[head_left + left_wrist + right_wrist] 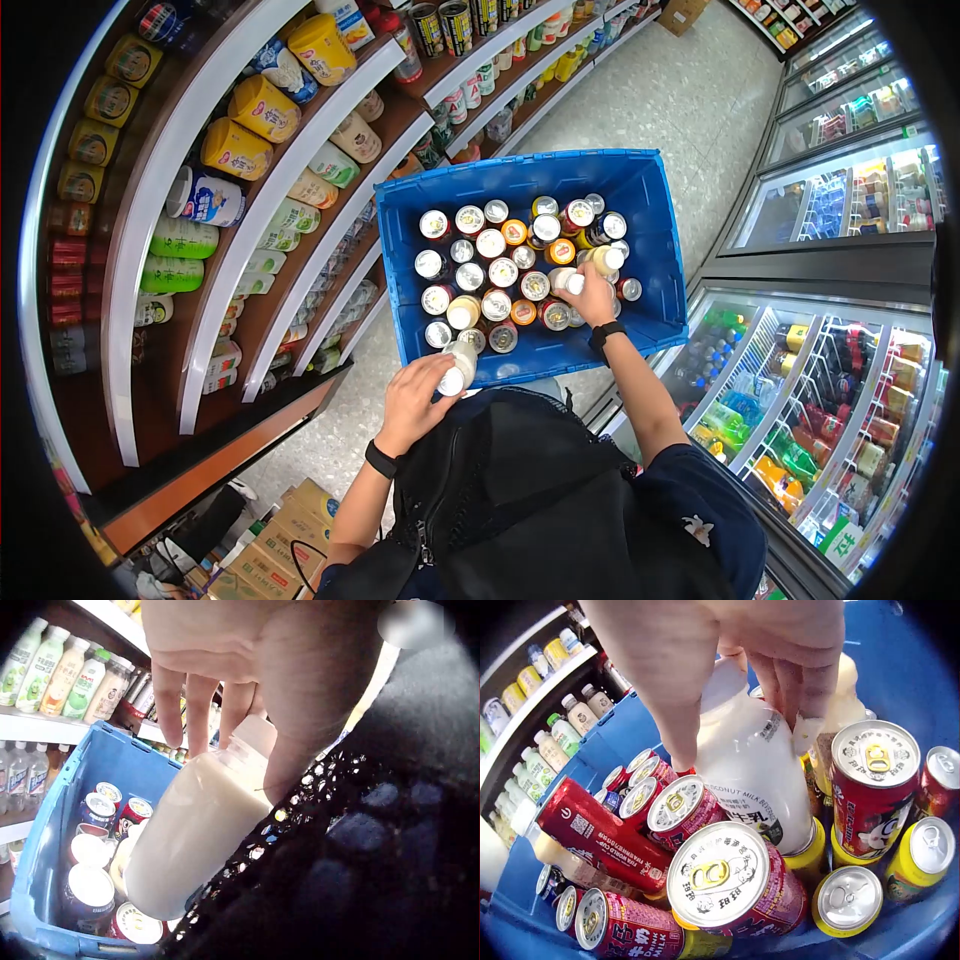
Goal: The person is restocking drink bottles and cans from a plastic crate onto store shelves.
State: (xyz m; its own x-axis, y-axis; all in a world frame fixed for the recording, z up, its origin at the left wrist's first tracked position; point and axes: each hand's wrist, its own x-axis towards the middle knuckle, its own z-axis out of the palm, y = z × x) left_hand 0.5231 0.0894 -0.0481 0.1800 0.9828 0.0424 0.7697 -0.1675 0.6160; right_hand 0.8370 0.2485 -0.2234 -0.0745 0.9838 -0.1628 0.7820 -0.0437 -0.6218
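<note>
A blue plastic crate [655,200] stands in front of me, holding many drink cans and a few bottles. At its near left corner, my left hand [412,395] grips a bottle of pale, milky drink [199,832] by its neck and cap. The bottle leans, its base over the cans. On the crate's right side, my right hand [597,298] holds a white coconut milk bottle [757,750] near its cap, thumb on one side and fingers on the other. Red milk cans [727,874] crowd around it, and a cream-coloured bottle [606,261] stands just beyond.
Curved shelves [345,100] of bottles and tubs rise on the left. Glass-door drink fridges [800,400] line the right. Cardboard boxes [275,550] sit on the floor at lower left. A black bag [520,480] lies against my front, close to the crate.
</note>
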